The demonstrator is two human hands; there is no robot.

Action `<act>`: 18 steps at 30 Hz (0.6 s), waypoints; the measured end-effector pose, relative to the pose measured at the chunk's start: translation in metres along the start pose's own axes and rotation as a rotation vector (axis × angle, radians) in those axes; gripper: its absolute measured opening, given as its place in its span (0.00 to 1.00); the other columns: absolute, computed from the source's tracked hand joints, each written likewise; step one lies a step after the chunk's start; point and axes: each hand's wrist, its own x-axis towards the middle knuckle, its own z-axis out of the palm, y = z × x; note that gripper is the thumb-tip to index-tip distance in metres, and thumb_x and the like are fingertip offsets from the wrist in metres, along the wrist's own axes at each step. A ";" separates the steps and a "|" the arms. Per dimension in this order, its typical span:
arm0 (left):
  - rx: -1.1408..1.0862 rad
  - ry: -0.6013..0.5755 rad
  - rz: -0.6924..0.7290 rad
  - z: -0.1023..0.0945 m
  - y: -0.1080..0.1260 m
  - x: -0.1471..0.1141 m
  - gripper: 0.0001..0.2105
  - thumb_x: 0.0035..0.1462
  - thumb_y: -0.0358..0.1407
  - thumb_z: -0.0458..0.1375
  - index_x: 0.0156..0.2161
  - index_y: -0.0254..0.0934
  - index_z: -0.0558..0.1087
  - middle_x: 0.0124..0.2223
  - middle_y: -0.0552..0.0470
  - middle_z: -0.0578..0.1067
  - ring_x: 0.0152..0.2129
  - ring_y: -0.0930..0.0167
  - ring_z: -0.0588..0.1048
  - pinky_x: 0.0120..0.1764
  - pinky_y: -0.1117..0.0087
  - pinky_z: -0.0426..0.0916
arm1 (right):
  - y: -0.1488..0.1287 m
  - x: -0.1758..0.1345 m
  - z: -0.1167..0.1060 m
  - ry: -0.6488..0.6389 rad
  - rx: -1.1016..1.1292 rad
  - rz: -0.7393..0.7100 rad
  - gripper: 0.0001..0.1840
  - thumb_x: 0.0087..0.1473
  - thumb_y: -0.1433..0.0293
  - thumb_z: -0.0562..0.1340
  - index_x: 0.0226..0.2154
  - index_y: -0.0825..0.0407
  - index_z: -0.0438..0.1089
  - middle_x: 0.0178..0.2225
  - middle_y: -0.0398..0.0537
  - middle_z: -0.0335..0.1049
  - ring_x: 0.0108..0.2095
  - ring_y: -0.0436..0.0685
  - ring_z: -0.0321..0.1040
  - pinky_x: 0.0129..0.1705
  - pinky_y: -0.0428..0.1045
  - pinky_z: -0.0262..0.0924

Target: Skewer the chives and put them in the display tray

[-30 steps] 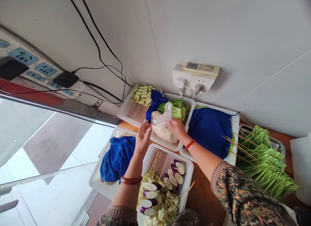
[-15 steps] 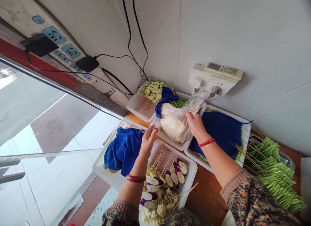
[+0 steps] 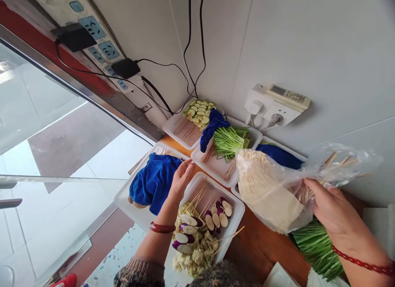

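Note:
My right hand grips the gathered neck of a clear plastic bag at the right. Pale, thin-stranded skewered food fills the bag, and stick ends poke into its loose top. My left hand hovers beside a blue cloth, fingers drawn together with nothing visible in them. The cloth covers most of a white tray. Below and right of that hand, another white tray holds skewered eggplant slices and cauliflower. Behind it, green stalk skewers lie uncovered in a tray.
Sliced green squash skewers sit in the far tray. A second blue cloth is bunched between trays, and a third lies behind the bag. More green stalks are at the right. Black cables hang along the wall; a glass pane borders the left.
My right hand has lifted the bag off the middle tray and carried it right, uncovering the green stalks. My left hand's fingers have drawn together. The view has shifted a little.

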 end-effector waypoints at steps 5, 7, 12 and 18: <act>0.036 -0.030 0.017 0.003 -0.001 -0.013 0.29 0.52 0.54 0.63 0.51 0.34 0.72 0.44 0.44 0.79 0.42 0.64 0.77 0.49 0.61 0.69 | 0.038 -0.073 -0.028 -0.157 0.037 0.340 0.08 0.45 0.53 0.65 0.25 0.36 0.77 0.39 0.54 0.80 0.51 0.70 0.72 0.63 0.64 0.58; 0.090 -0.064 0.053 0.009 0.001 -0.020 0.29 0.52 0.55 0.62 0.51 0.33 0.73 0.44 0.43 0.79 0.41 0.65 0.77 0.48 0.61 0.69 | 0.052 -0.099 -0.019 -0.257 0.104 0.368 0.16 0.46 0.49 0.65 0.31 0.41 0.79 0.43 0.54 0.80 0.52 0.71 0.72 0.64 0.65 0.56; 0.149 -0.173 0.044 0.029 0.006 -0.051 0.29 0.52 0.55 0.62 0.50 0.34 0.72 0.42 0.44 0.79 0.40 0.65 0.78 0.48 0.61 0.69 | 0.095 -0.145 0.012 -0.453 0.266 0.337 0.27 0.49 0.44 0.64 0.39 0.47 0.80 0.50 0.55 0.77 0.55 0.68 0.69 0.65 0.63 0.53; 0.175 -0.261 0.014 0.052 -0.007 -0.095 0.28 0.49 0.55 0.64 0.48 0.35 0.74 0.39 0.45 0.79 0.37 0.63 0.79 0.48 0.58 0.72 | 0.136 -0.154 0.039 -0.355 0.178 0.114 0.26 0.56 0.47 0.58 0.41 0.50 0.78 0.45 0.56 0.79 0.50 0.67 0.74 0.57 0.63 0.64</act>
